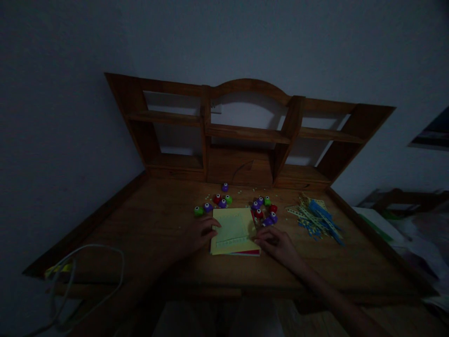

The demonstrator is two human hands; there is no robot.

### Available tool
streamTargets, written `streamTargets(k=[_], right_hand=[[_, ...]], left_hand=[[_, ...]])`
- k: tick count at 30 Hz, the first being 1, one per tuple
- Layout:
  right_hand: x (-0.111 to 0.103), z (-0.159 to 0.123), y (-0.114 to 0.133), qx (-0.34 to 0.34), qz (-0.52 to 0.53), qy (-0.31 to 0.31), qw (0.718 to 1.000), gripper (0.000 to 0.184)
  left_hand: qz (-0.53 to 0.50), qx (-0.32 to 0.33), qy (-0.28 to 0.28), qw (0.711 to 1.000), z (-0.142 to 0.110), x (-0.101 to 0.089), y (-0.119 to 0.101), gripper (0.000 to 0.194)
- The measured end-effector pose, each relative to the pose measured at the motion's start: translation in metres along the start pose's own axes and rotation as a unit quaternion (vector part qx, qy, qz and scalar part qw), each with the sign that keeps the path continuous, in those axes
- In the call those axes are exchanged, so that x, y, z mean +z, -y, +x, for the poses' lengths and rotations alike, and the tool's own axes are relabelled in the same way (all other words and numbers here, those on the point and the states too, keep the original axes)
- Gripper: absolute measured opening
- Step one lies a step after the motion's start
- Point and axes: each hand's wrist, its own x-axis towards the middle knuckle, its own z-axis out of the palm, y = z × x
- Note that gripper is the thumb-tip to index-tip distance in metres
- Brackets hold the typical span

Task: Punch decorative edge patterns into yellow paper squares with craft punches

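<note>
A yellow sheet of paper (229, 227) lies on top of a small stack with red and white edges. Across its lower part runs a thin, pale strip (231, 242) with a row of small marks. My left hand (203, 230) rests at the paper's left edge, fingers curved and thumb apart from the index finger. At the right edge, my right hand (275, 241) has thumb and fingertips pinched together close to the strip's right end; whatever is between them is too dark to make out. Several purple, red and green shapes with eye-like spots, such as this purple one (270, 219), stand around the paper's top.
To the right lies a pile of blue and yellow perforated strips (317, 217). Tiny pale bits are scattered behind the paper. A wooden shelf unit (242, 133) rises at the desk's back. A white cable (122, 262) loops over the left front edge. The room is dim.
</note>
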Motion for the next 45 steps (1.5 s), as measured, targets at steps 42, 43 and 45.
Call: streamTargets(k=[42,43,45], right_hand=[[0.072,0.073,0.023,-0.105,0.01,0.247,0.963,0.023],[0.072,0.073,0.024,-0.107,0.014,0.254,0.961,0.023],[0.071,0.073,0.025,-0.108,0.02,0.261,0.959,0.023]], left_hand=[[-0.17,-0.051,0.012,0.984,-0.005,0.007,0.015,0.031],[-0.171,-0.053,0.013,0.984,-0.005,0.007,0.015,0.031],[-0.17,-0.057,0.014,0.984,-0.005,0.007,0.015,0.031]])
